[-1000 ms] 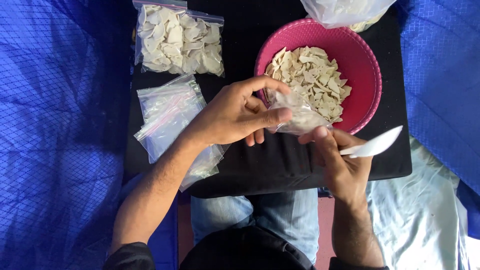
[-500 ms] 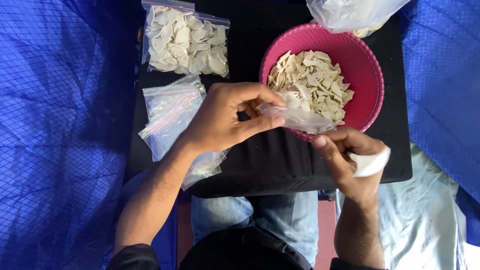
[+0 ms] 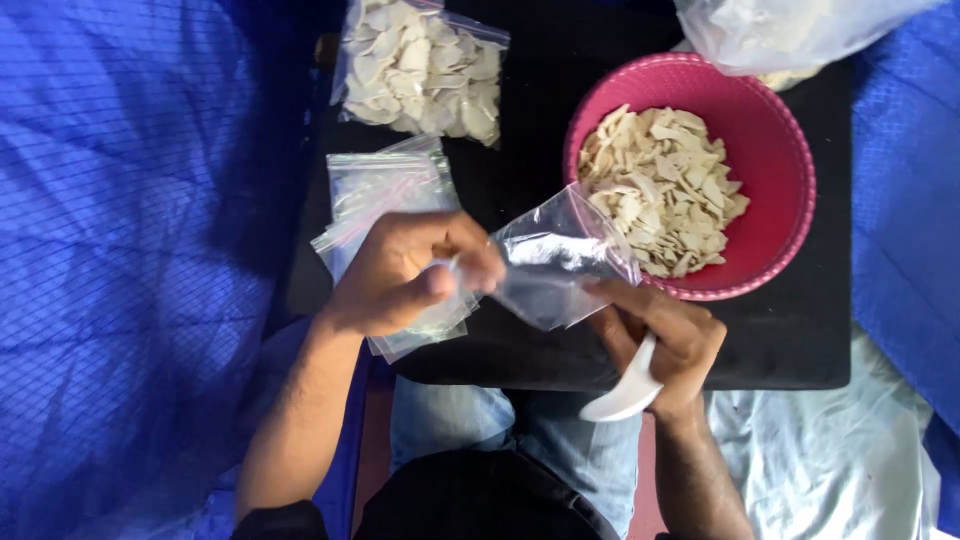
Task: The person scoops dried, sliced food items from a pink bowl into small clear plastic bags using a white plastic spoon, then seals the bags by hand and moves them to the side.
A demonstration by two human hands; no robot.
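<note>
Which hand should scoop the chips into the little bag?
Probably the right hand. It already holds the white spoon and sits beside the pink bowl of pale chips. The left hand pinches the empty clear bag at its mouth, farther from the bowl.

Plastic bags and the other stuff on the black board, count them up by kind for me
Filled bags of pale chips: 1
Stacks of empty zip bags: 1
Empty bags held by both hands: 1
Large bags at the top edge: 1
Pink bowls of chips: 1
White spoons, in the right hand: 1
Total: 6
</note>
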